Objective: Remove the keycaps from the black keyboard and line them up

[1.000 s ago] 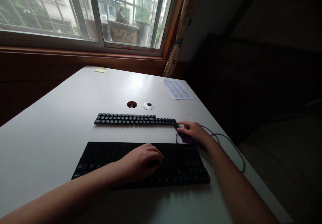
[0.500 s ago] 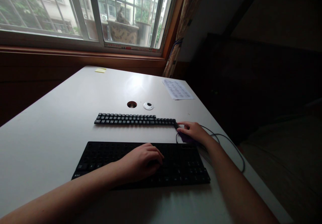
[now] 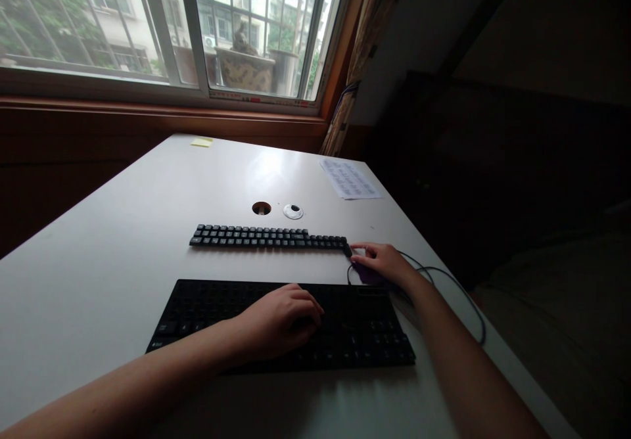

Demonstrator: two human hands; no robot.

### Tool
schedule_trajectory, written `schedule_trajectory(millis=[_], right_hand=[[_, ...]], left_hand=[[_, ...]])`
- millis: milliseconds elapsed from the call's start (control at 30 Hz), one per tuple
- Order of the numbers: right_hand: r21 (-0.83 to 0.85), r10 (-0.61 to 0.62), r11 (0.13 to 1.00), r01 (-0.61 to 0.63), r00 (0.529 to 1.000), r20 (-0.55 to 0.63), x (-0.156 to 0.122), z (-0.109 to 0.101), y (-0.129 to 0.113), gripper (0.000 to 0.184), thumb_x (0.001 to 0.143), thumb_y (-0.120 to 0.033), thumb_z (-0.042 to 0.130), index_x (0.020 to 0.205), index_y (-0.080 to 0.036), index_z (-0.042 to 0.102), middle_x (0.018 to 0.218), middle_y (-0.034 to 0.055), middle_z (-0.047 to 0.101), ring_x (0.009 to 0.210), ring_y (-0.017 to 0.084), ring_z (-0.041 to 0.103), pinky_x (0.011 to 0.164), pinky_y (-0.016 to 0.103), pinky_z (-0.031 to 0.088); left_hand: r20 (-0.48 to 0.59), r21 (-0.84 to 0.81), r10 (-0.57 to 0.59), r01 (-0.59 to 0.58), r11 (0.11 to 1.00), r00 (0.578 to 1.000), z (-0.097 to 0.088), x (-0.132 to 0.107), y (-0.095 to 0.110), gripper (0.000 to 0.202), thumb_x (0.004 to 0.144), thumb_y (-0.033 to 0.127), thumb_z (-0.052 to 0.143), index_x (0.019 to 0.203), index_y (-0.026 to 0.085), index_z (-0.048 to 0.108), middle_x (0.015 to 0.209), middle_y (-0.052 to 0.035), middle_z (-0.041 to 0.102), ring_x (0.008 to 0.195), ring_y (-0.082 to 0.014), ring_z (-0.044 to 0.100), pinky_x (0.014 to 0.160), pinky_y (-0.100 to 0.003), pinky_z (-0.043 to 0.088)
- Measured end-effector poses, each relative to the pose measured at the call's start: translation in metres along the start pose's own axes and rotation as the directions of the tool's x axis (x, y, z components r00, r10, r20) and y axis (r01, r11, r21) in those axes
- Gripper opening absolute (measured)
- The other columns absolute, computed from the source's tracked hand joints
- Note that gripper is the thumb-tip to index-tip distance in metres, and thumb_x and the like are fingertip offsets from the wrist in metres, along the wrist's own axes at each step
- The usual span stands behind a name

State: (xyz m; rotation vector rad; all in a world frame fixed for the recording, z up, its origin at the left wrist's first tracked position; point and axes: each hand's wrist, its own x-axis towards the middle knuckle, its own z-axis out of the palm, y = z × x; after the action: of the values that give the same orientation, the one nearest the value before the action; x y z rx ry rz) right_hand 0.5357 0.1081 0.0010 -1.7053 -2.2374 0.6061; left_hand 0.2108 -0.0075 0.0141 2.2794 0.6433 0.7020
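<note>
A black keyboard (image 3: pixel 211 301) lies flat on the white desk near me, its middle partly covered by my left hand. My left hand (image 3: pixel 296 311) is over the keyboard with curled fingers; its fingertips are hidden, so whatever they hold cannot be seen. Behind the keyboard, loose black keycaps (image 3: pixel 256 237) stand in tight rows. At the right end of these rows, my right hand (image 3: pixel 384 260) pinches a dark keycap (image 3: pixel 348 250) between thumb and fingers. Under that hand lies a small purple item (image 3: pixel 365 275), mostly covered.
A dark cable (image 3: pixel 463 288) loops on the right side of the desk (image 3: pixel 98 255). Farther back are a round hole (image 3: pixel 261 208), its ring-shaped cover (image 3: pixel 293 211), printed papers (image 3: pixel 351 179) and a yellow sticky note (image 3: pixel 202 142). A barred window stands behind.
The view has shifted slightly, so everything sits a little lower and to the right. Both hands keep nearly the same places, with the right still at the end of the keycap rows.
</note>
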Motion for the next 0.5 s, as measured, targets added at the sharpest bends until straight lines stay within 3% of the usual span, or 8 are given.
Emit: schedule_trajectory(millis=[500], right_hand=[[0.003, 0.001, 1.0, -0.001, 1.0, -0.014, -0.0011, 0.0014, -0.0017, 0.051, 0.08, -0.054, 0.062, 0.118, -0.021, 0.071, 0.062, -0.0023, 0.055, 0.057, 0.015, 0.051, 0.055, 0.025, 0.035]], left_hand=[[-0.008, 0.009, 0.008, -0.008, 1.0, 1.0, 0.0028, -0.0005, -0.0029, 0.014, 0.084, 0.011, 0.061, 0.094, 0.017, 0.069, 0.106, -0.0058, 0.071, 0.099, -0.0195, 0.064, 0.091, -0.031, 0.051]])
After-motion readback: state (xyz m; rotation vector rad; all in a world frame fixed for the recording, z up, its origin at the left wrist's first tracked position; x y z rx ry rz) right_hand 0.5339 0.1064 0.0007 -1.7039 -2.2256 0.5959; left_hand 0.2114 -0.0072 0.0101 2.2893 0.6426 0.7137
